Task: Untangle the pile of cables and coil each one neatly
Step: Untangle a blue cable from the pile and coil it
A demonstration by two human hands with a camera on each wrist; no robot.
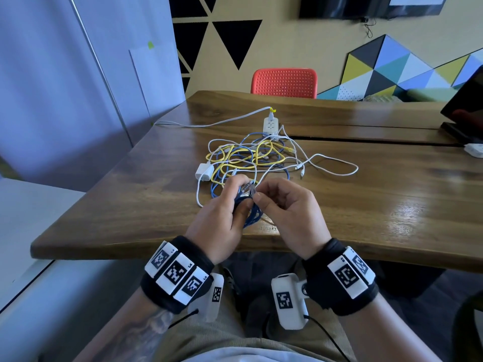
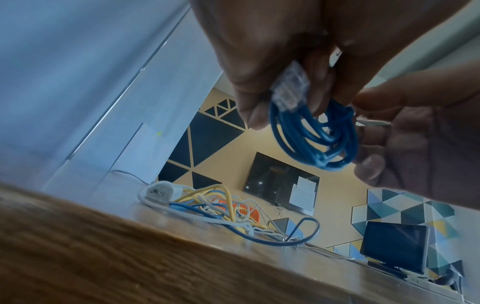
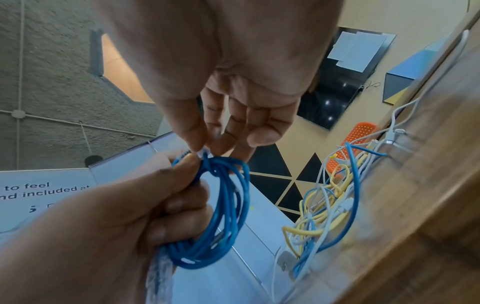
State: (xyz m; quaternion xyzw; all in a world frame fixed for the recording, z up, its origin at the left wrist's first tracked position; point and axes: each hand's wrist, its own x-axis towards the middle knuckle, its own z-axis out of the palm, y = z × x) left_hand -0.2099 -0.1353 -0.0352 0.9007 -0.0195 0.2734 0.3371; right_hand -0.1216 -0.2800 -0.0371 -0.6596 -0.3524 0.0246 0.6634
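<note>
A coiled blue network cable hangs above the table's near edge. My left hand grips the coil, fingers curled round its loops. One clear plug lies against the left fingers. My right hand pinches the cable's other clear plug end at the top of the coil. Behind the hands lies the tangled pile of yellow, blue and white cables.
The wooden table also carries a white charger brick, a white power strip with a cord running left, and a dark tablet on a stand at the right. A red chair stands behind the table.
</note>
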